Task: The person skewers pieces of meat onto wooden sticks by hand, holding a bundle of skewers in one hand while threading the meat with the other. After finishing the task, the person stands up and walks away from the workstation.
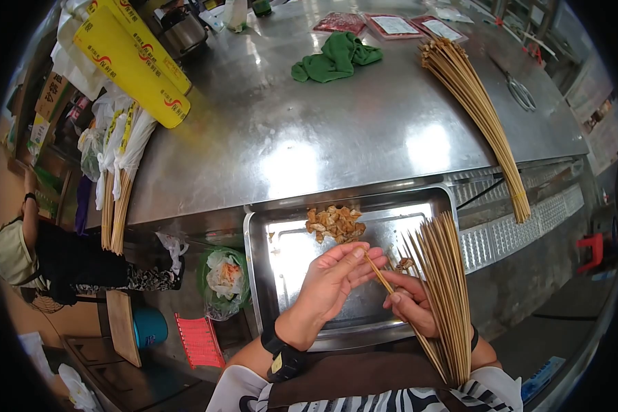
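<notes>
Steel tray [276, 257], skewer [380, 275] long axis diag., aimed upper-L, L fingers [363, 253], R fingers [393, 294] pinching it

- Skewer [383, 279]: thin, tan, slanting, upper tip near frame center.
- Skewer bundle [448, 288]: loosely fanned, points up, lower right.
- Brown pieces [334, 223]: small, irregular, loose pile, center.

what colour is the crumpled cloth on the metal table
The cloth is plain dark green; it shows best in the head view.
</notes>
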`<state>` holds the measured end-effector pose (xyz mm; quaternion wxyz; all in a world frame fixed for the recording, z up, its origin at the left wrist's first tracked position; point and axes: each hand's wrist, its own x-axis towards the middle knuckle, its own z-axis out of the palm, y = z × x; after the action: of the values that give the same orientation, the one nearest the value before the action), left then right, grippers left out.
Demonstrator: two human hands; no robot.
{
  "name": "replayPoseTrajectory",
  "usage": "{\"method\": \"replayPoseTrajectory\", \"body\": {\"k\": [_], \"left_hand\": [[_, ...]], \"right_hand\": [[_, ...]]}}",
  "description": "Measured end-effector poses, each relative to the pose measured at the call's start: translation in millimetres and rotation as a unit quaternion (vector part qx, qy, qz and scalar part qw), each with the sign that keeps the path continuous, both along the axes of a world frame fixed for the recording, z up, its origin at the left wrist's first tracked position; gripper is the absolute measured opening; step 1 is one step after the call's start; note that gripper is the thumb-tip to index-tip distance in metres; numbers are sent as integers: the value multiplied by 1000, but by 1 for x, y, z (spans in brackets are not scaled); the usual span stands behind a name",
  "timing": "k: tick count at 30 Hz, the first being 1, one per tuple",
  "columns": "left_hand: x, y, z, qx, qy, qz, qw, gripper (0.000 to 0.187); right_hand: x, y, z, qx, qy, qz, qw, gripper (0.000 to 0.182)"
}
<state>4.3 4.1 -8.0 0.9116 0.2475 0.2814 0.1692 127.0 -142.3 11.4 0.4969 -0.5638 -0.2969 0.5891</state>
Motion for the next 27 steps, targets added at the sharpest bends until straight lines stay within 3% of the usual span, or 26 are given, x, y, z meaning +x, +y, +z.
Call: {"method": "replayPoseTrajectory", "body": {"k": [12, 15, 20, 27], "left_hand": [[6, -7, -2, 32, 12, 27, 999, 20], [9, -12, -1, 72, 26, 42, 996, 20], [11, -22, -5, 259, 13, 58, 964, 17], [11, -30, -11, 302, -19, 61, 951, 15]], "right_hand": [[0, -3, -5, 7, 17, -15, 1000, 41], [0, -3, -5, -4, 25, -17, 1000, 40], [0, -5, -9, 25, 26, -26, 999, 40], [2, -3, -3, 32, 25, -21, 999, 40]]}}
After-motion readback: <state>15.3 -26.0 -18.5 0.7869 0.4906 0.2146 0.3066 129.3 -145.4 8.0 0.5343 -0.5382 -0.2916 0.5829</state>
